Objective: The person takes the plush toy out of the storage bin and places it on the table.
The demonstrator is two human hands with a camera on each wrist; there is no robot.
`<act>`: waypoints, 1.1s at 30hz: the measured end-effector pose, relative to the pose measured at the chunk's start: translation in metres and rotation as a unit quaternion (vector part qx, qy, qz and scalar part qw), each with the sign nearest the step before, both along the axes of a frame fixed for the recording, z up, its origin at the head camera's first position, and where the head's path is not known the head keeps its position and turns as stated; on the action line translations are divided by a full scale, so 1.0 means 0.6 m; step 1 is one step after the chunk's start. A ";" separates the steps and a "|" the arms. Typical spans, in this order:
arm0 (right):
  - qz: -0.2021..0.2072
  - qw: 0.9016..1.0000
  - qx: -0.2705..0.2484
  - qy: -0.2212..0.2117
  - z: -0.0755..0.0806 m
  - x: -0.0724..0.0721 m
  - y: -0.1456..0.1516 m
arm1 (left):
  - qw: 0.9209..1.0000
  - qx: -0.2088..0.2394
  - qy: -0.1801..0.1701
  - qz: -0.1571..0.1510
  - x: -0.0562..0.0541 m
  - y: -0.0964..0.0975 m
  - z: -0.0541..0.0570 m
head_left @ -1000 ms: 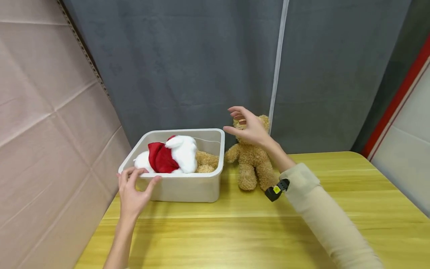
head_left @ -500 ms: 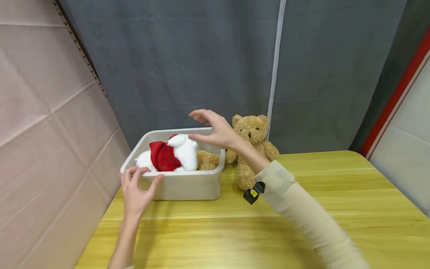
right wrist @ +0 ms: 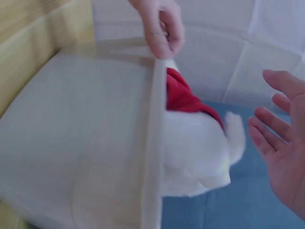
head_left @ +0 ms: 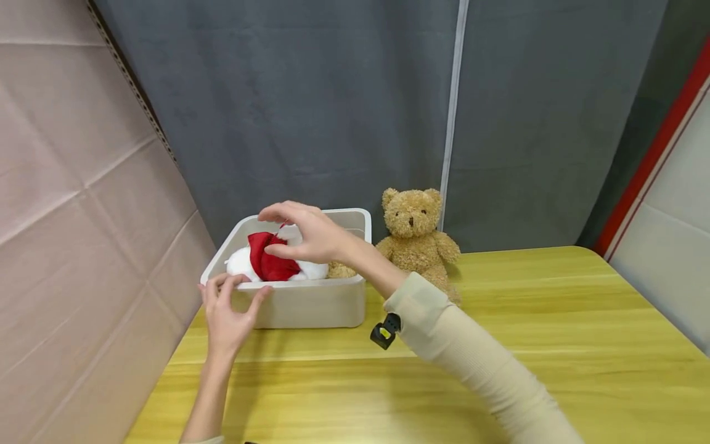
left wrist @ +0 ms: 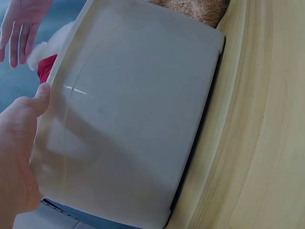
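Partly hidden: white plush toy (head_left: 270,264) in red clothing, lying in the pale bin (head_left: 310,308), middle covered by the right hand (head_left: 305,234); blurred in the right wrist view. Brown plush (head_left: 339,271), same bin, beside the white toy; only a patch shows. Teddy bear (head_left: 412,225), upright on the wooden table (head_left: 554,345), right of the bin; legs partly behind the right forearm. Black wrist device (head_left: 384,333), yellow patch, markings too small to read. Right hand: above the white toy, palm side down-left, thumb and fingers well spread, holding nothing. Left hand (head_left: 228,322): pinching the bin's near rim, thumb outside; fingertips obscured.
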State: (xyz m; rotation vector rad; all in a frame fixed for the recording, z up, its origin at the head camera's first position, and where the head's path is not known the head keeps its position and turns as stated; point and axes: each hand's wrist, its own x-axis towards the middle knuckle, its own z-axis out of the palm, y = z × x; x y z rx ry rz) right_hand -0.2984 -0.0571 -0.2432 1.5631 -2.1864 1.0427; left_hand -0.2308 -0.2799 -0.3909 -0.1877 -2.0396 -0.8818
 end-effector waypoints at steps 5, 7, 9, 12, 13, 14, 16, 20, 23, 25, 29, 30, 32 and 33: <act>0.009 0.996 0.085 0.019 -0.015 -0.007 -0.030 | 1.000 -0.009 -0.002 0.001 0.002 -0.001 -0.002; -0.008 0.992 0.122 0.033 -0.024 -0.012 -0.038 | 1.000 -0.008 0.001 -0.001 0.003 -0.002 -0.003; -0.040 0.985 0.159 0.052 -0.031 -0.015 -0.043 | 1.000 -0.002 0.003 -0.002 0.005 -0.004 -0.004; -0.107 0.969 0.206 0.080 -0.040 -0.020 -0.045 | 1.000 0.006 0.004 -0.002 0.006 -0.005 -0.003; -0.130 0.964 0.217 0.085 -0.042 -0.022 -0.044 | 1.000 0.006 0.003 -0.001 0.006 -0.006 -0.002; -0.151 0.958 0.226 0.089 -0.045 -0.025 -0.042 | 1.000 0.004 0.002 0.000 0.005 -0.006 -0.002; -0.192 0.947 0.242 0.089 -0.050 -0.034 -0.036 | 1.000 0.000 0.000 0.000 0.003 -0.005 -0.001; -0.259 0.929 0.260 0.051 -0.070 -0.060 -0.016 | 1.000 -0.005 -0.005 0.001 0.000 -0.005 -0.001; -0.295 0.924 0.242 -0.012 -0.091 -0.079 0.006 | 1.000 -0.003 -0.012 0.001 -0.001 -0.005 -0.002; -0.307 0.927 0.209 -0.055 -0.103 -0.089 0.019 | 1.000 -0.003 -0.012 0.001 0.000 -0.004 -0.003; -0.308 0.934 0.156 -0.088 -0.113 -0.099 0.030 | 1.000 -0.004 -0.008 0.002 0.001 -0.005 -0.004; -0.310 0.935 0.151 -0.086 -0.113 -0.101 0.030 | 1.000 -0.004 -0.008 0.002 0.001 -0.006 -0.004; -0.316 0.934 0.147 -0.080 -0.114 -0.103 0.029 | 1.000 -0.006 -0.011 0.002 0.000 -0.006 -0.004; -0.319 0.933 0.146 -0.079 -0.114 -0.104 0.028 | 1.000 -0.007 -0.012 0.003 -0.001 -0.006 -0.005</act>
